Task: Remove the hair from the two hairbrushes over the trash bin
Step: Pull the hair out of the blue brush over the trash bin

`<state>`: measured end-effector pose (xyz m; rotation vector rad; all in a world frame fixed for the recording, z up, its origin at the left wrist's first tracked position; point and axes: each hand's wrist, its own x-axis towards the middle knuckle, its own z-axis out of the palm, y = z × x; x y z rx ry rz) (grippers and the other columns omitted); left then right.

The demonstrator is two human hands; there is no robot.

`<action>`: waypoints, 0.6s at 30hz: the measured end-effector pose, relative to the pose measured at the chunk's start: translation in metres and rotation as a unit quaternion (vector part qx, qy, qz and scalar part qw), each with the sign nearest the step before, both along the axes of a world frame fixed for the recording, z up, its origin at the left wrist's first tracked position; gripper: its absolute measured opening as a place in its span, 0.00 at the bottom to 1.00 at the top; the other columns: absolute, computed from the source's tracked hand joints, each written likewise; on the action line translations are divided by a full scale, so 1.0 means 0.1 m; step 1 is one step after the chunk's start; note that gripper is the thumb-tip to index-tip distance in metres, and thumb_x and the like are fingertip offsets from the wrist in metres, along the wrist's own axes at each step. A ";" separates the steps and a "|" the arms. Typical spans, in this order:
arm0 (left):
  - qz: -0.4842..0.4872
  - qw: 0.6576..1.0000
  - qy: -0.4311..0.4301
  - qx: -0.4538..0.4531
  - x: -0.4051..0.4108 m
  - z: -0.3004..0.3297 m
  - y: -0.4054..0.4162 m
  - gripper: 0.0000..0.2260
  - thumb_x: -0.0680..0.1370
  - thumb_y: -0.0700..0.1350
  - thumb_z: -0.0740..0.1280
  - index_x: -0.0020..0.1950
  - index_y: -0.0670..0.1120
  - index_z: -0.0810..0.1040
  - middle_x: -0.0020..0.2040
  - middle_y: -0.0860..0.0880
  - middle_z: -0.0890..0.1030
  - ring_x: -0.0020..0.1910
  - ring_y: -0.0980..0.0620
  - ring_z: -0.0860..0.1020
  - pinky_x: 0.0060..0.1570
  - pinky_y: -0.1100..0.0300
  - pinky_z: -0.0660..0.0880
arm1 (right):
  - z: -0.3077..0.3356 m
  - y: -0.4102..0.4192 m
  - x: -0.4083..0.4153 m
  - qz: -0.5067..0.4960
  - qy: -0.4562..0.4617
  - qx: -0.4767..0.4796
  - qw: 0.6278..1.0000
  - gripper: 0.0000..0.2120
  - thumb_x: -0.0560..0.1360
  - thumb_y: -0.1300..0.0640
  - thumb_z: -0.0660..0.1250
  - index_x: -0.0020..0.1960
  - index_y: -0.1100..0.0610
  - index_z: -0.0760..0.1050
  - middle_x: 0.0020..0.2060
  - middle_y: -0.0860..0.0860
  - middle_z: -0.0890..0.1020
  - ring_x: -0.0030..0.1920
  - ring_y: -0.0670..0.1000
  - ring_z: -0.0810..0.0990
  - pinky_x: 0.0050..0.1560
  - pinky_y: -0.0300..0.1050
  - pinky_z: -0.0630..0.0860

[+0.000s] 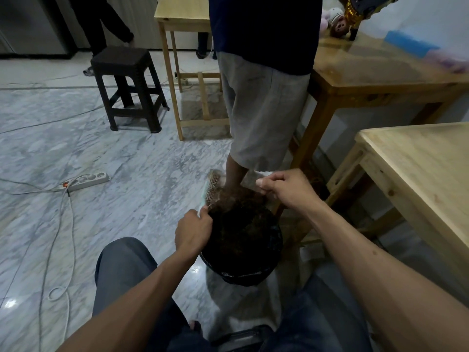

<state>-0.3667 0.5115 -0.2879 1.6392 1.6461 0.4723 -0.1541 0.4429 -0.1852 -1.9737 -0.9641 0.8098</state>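
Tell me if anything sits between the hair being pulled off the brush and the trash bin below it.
Nothing visible does. The left hand holds the hairbrush over the far rim of the trash bin, the right hand pinches the hair stretched from the bristles, and the bin's open, black-lined mouth lies directly beneath.

stool (124,69): dark, on the floor
power strip (87,181): white (with long cords)
tables (416,174): wooden, on the right
person standing (264,97): grey shorts

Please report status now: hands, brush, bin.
Left hand grips brush over bin. Right hand pinched shut, pulling hair off it. Bystander's legs just behind bin.
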 end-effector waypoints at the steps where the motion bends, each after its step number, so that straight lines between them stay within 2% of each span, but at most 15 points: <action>1: 0.013 1.000 0.000 -0.017 -0.02 -0.01 0.01 0.25 0.80 0.60 0.53 0.55 0.41 0.76 0.51 0.41 0.81 0.49 0.40 0.79 0.44 0.50 0.73 | 0.03 -0.02 0.01 -0.005 -0.007 0.001 1.000 0.11 0.76 0.49 0.76 0.39 0.55 0.87 0.36 0.53 0.87 0.39 0.47 0.81 0.41 0.40 0.74; 4: 0.040 0.998 -0.022 -0.046 -0.08 -0.03 0.04 0.29 0.76 0.65 0.52 0.56 0.42 0.76 0.52 0.39 0.82 0.49 0.38 0.81 0.47 0.47 0.78 | 0.09 -0.07 0.09 -0.042 0.024 0.013 0.999 0.12 0.77 0.53 0.75 0.43 0.62 0.87 0.38 0.51 0.87 0.40 0.45 0.81 0.35 0.32 0.71; 7: 0.019 0.998 -0.060 -0.012 -0.07 -0.01 0.03 0.29 0.78 0.64 0.53 0.49 0.39 0.75 0.45 0.39 0.81 0.44 0.38 0.80 0.40 0.49 0.74 | 0.04 -0.07 0.11 -0.016 0.015 -0.049 0.999 0.12 0.78 0.50 0.72 0.47 0.59 0.86 0.34 0.47 0.84 0.37 0.47 0.80 0.37 0.37 0.72; 9: -0.020 0.996 -0.079 0.027 -0.04 0.08 -0.02 0.23 0.81 0.60 0.55 0.42 0.41 0.74 0.38 0.44 0.79 0.39 0.43 0.78 0.40 0.49 0.72 | -0.02 -0.07 0.07 0.033 -0.041 -0.108 0.993 0.16 0.79 0.42 0.68 0.55 0.53 0.84 0.43 0.47 0.84 0.46 0.49 0.83 0.42 0.43 0.75; 11: -0.061 0.992 -0.091 0.064 0.00 0.17 -0.08 0.19 0.82 0.58 0.57 0.41 0.45 0.74 0.37 0.47 0.79 0.38 0.47 0.77 0.39 0.50 0.71 | -0.05 -0.04 0.01 0.048 -0.047 -0.111 0.991 0.24 0.80 0.35 0.62 0.66 0.49 0.79 0.51 0.46 0.84 0.49 0.49 0.83 0.42 0.43 0.76; 13: -0.101 0.986 -0.096 0.095 0.03 0.21 -0.10 0.19 0.82 0.58 0.58 0.42 0.46 0.75 0.35 0.47 0.79 0.36 0.48 0.77 0.38 0.49 0.71 | -0.04 -0.02 -0.05 0.025 -0.004 -0.072 0.997 0.24 0.82 0.36 0.60 0.70 0.49 0.76 0.47 0.42 0.83 0.42 0.46 0.83 0.33 0.37 0.76; 15: -0.136 0.979 -0.079 0.127 0.04 0.21 -0.10 0.17 0.82 0.59 0.57 0.39 0.50 0.72 0.30 0.48 0.76 0.32 0.48 0.75 0.33 0.51 0.68 | -0.03 0.03 -0.08 0.002 0.038 -0.023 0.999 0.22 0.82 0.41 0.63 0.71 0.52 0.76 0.46 0.42 0.83 0.34 0.44 0.80 0.27 0.32 0.74; 18: -0.160 0.972 -0.037 0.170 0.03 0.20 -0.10 0.16 0.82 0.58 0.58 0.38 0.52 0.68 0.26 0.50 0.71 0.28 0.49 0.72 0.29 0.54 0.64 | -0.07 0.09 -0.07 -0.041 0.068 0.039 0.996 0.15 0.81 0.51 0.70 0.62 0.60 0.83 0.43 0.49 0.87 0.29 0.42 0.77 0.29 0.33 0.73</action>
